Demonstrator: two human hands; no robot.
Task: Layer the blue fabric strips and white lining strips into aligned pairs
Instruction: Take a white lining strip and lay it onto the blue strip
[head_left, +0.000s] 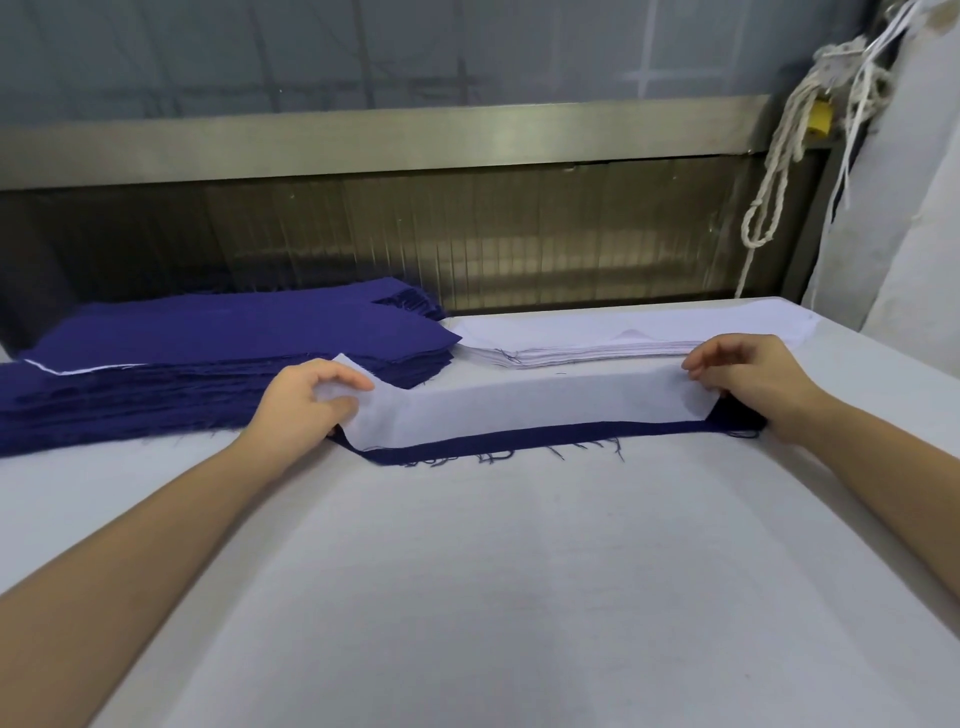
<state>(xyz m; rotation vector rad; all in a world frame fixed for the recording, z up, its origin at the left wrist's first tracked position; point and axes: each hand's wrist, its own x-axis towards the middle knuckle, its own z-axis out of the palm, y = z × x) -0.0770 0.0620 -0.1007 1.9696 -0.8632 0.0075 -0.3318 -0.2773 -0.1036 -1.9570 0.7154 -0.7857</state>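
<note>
A white lining strip (524, 410) lies across a blue fabric strip (519, 441) in the middle of the table, with the blue strip's frayed near edge showing below it. My left hand (306, 400) pinches the white strip's left end, which is lifted off the blue. My right hand (748, 379) pinches its right end, fingers curled over the corner. A thick stack of blue strips (208, 358) sits at the left behind my left hand. A stack of white lining strips (613, 338) lies at the back, right of it.
The work goes on over a white padded table (493, 597). A metal rail and dark ribbed panel (467, 244) run along the table's far edge. White cords (779, 171) hang at the back right beside a pale covered bulk (914, 234).
</note>
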